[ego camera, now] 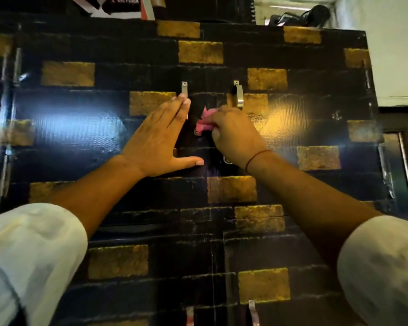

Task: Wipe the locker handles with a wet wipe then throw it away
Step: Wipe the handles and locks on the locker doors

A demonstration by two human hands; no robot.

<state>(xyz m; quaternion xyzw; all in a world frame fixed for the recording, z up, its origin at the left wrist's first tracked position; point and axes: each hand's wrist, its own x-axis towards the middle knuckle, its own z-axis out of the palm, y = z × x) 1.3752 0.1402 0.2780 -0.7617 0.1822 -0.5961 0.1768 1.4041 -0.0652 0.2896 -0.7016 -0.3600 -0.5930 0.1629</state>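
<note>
Left hand (159, 137) flat, fingers straight, braced on locker door (80, 128); right hand (236, 135) clamped on pink wipe (204, 125); wipe risked slipping off handle (238, 95)

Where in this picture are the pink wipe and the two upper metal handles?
pink wipe (204, 124), head view, on its crumpled middle.
upper left handle (184, 89), head view, on its top strip.
upper right handle (239, 96), head view, on its curved bar.

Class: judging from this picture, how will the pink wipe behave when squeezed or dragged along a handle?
The pink wipe looks crumpled and bunched in the right hand, so it is probably soft and floppy. A loose corner sticks up, suggesting it is light and would mould around the metal handle.
</note>
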